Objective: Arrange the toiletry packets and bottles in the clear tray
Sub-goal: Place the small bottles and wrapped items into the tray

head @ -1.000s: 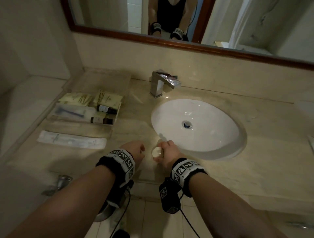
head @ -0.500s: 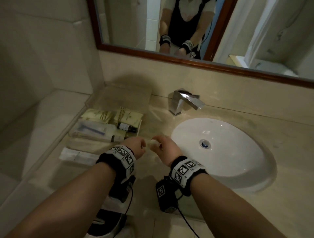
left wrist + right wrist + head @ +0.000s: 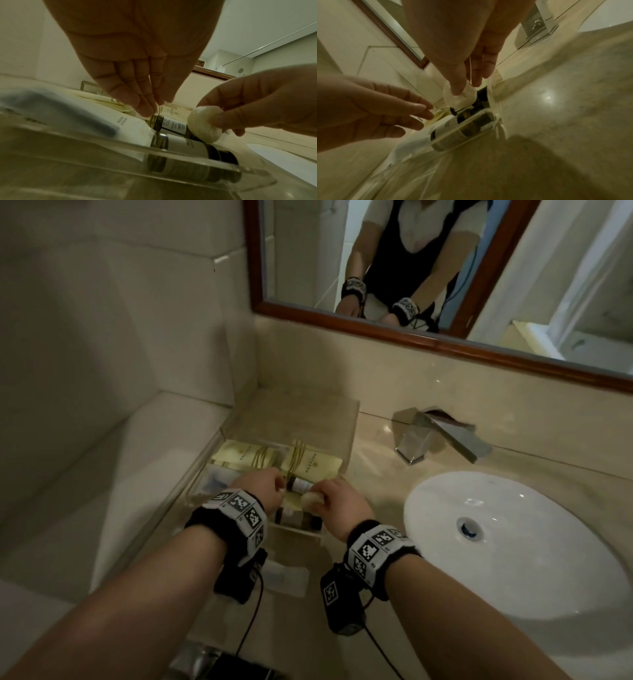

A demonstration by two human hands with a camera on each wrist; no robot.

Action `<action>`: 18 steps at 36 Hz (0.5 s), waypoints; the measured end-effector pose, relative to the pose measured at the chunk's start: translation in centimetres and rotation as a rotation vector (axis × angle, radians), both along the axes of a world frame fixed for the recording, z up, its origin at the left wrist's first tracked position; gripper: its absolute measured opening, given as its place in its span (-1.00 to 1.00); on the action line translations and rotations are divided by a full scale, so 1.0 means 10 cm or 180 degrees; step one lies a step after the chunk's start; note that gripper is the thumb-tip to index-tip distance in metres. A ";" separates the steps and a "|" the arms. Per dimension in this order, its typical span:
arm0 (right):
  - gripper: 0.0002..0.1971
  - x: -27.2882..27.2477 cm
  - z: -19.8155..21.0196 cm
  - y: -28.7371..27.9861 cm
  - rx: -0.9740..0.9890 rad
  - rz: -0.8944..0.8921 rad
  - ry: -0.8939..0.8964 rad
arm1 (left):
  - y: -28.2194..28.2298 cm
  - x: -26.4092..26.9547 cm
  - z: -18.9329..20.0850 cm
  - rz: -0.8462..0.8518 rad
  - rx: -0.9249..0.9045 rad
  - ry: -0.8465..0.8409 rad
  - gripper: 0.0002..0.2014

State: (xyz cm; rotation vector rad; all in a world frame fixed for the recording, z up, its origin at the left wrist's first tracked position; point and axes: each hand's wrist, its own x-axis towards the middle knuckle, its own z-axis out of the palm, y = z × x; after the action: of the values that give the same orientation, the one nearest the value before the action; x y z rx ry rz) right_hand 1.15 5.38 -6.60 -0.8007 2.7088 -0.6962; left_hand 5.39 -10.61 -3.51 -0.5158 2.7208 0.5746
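The clear tray [image 3: 346, 436] stands left of the sink and holds cream packets [image 3: 308, 465], a white toothbrush packet [image 3: 68, 108] and two dark bottles with white labels [image 3: 173, 126] [image 3: 188, 148] lying on their sides. My right hand [image 3: 320, 494] pinches a small round white wrapped soap [image 3: 204, 124] between thumb and fingers, low over the bottles at the tray's front right. My left hand [image 3: 279, 486] hovers beside it with straight fingers [image 3: 145, 109], their tips close to the far bottle's cap. It holds nothing.
A long white packet [image 3: 284, 575] lies on the counter in front of the tray, partly under my left wrist. The chrome faucet [image 3: 442, 440] and white basin [image 3: 513, 559] are to the right. A wall and a ledge close off the left side, and a mirror hangs behind.
Both hands have moved from the counter's front edge by the basin leftward and forward to over the tray. My right hand carried the round soap along.
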 end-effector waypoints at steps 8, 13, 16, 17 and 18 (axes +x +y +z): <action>-0.77 -0.06 -0.04 -0.05 -0.0108 0.0002 0.0076 | 0.00 -0.16 -0.06 -0.0144 -0.0071 0.0005 -0.75; -0.82 -0.08 -0.06 -0.05 -0.0238 -0.0070 0.0032 | 0.01 -0.22 -0.08 -0.0301 0.0033 0.0018 -0.77; -0.80 -0.09 -0.07 -0.05 -0.0325 -0.0109 -0.0098 | 0.02 -0.23 -0.08 -0.0431 0.0074 0.0006 -0.75; -0.79 -0.09 -0.06 -0.06 -0.0353 -0.0139 -0.0150 | 0.02 -0.23 -0.08 -0.0466 0.0088 -0.0008 -0.72; -0.78 -0.08 -0.06 -0.06 -0.0395 -0.0183 -0.0209 | 0.02 -0.23 -0.07 -0.0492 0.0110 -0.0014 -0.70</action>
State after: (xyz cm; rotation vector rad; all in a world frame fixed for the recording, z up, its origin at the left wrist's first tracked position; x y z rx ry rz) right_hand 0.30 4.79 -7.19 -0.7164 2.6601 -0.8950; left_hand 3.06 -10.38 -4.20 -0.2945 2.7109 0.5776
